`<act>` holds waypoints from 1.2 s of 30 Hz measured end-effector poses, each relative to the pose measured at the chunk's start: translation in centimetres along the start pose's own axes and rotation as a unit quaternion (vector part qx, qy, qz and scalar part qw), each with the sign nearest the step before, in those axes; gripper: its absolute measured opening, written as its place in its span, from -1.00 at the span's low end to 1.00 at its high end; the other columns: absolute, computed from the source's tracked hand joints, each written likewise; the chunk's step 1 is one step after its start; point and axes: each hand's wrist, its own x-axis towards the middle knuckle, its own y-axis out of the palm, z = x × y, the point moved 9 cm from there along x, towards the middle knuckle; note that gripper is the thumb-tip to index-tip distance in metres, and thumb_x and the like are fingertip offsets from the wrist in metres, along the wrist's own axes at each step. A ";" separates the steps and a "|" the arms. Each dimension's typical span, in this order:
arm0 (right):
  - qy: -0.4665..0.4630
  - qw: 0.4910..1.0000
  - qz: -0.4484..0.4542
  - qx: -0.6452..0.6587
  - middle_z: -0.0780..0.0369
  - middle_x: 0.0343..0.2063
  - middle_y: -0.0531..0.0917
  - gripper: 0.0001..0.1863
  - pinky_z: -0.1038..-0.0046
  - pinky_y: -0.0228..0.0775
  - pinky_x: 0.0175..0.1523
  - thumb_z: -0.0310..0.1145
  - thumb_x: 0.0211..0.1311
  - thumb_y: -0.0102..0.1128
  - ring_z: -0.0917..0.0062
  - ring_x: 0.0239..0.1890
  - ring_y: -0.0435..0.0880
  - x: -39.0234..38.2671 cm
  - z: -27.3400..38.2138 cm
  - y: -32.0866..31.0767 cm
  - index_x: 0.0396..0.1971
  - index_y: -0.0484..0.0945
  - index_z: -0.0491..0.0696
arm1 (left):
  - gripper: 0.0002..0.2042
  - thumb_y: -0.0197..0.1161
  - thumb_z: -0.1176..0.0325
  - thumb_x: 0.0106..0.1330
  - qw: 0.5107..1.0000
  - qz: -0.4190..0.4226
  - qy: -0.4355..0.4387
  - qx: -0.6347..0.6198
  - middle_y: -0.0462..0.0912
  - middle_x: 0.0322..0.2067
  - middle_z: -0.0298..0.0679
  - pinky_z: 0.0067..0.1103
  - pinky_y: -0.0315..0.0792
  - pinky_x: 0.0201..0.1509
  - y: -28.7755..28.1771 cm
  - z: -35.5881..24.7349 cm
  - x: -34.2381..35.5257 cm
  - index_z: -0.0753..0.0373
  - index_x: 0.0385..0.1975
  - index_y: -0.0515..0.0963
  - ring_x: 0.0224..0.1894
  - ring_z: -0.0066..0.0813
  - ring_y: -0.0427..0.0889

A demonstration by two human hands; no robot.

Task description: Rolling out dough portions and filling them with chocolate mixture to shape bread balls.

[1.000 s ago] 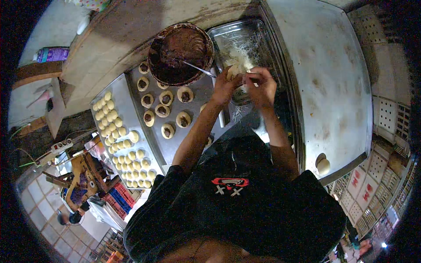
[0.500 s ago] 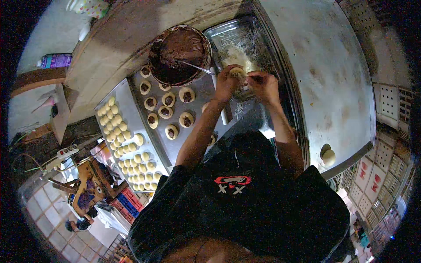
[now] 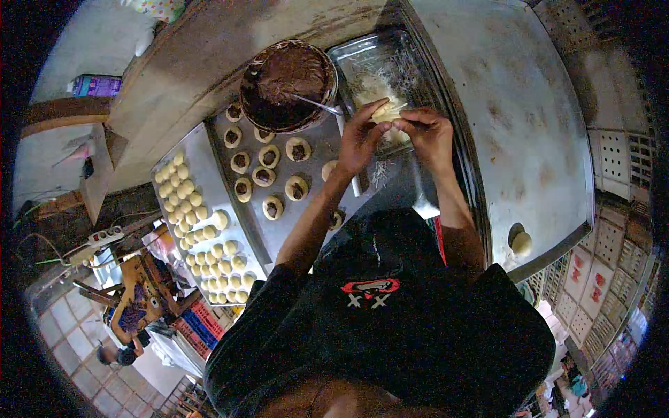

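The small piece of dough (image 3: pixel 385 113) sits between the hands, pinched by the fingertips of the left hand (image 3: pixel 357 143) on one side and the right hand (image 3: pixel 431 140) on the other, over the clear tray (image 3: pixel 356 58) of white shreds (image 3: pixel 372 85).

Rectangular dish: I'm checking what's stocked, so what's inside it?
Pale shreds lie heaped and scattered inside the rectangular dish. The left hand, right hand and the dough piece between them cover some of its nearer part; whatever lies directly beneath them is hidden.
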 end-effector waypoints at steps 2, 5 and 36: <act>-0.053 0.998 0.002 -0.042 0.14 -0.23 0.70 -0.60 0.50 0.51 -0.13 -0.47 -0.14 0.51 0.46 -0.24 0.68 -0.1 2.1 0.7 -0.19 0.68 -0.10 | -0.58 0.12 0.28 0.40 0.995 -0.066 0.003 -0.075 0.53 -0.01 -0.20 -0.53 0.37 0.11 -0.1 1.0 0.4 0.28 0.20 0.32 -0.02 -0.47 0.51; -0.058 0.998 -0.014 -0.037 0.16 -0.19 0.70 -0.58 0.49 0.51 -0.09 -0.47 -0.11 0.49 0.45 -0.19 0.69 -0.5 3.8 0.7 -0.14 0.67 -0.07 | -0.66 0.09 0.27 0.42 0.940 -0.137 -0.056 -0.306 0.55 -0.02 -0.21 -0.45 0.40 0.14 -0.8 2.9 -0.2 0.25 0.12 0.39 0.00 -0.42 0.53; -0.101 0.980 0.081 -0.150 0.15 -0.37 0.68 -0.81 0.37 0.48 -0.17 -0.58 -0.03 0.32 0.35 -0.31 0.66 -4.7 9.4 2.9 -0.34 0.64 -0.11 | -0.64 0.49 0.34 -0.01 0.967 -0.039 0.107 0.228 0.68 -0.15 -0.18 -0.54 0.48 0.00 -3.5 -9.6 -4.7 0.22 -0.16 0.66 -0.08 -0.41 0.63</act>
